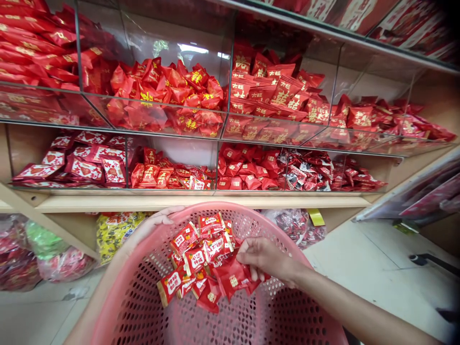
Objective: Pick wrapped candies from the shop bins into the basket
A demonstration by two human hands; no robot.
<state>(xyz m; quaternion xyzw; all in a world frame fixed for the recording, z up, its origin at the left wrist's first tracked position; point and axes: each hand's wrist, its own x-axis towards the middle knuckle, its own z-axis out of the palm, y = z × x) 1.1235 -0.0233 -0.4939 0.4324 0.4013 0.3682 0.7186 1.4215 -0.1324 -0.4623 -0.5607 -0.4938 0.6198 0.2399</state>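
A pink perforated plastic basket (118,268) fills the lower middle of the view. My left hand (158,221) is closed over its far left rim, with the arm running along the outside wall. Inside the basket lies a heap of small red-and-gold wrapped candies (196,261). My right hand (264,258) reaches in from the right, fingers closed on plain red candy packets (233,278) with small gold marks. These packets touch the right side of the heap. The fingers partly hide how many packets are held.
Glass-fronted shelves (201,199) stand ahead, their compartments filled with red packets (247,167) and other wrapped sweets. Bagged goods, including yellow packets (117,230), sit below. Tiled floor (373,254) shows at right, with a dark object (427,261) on it.
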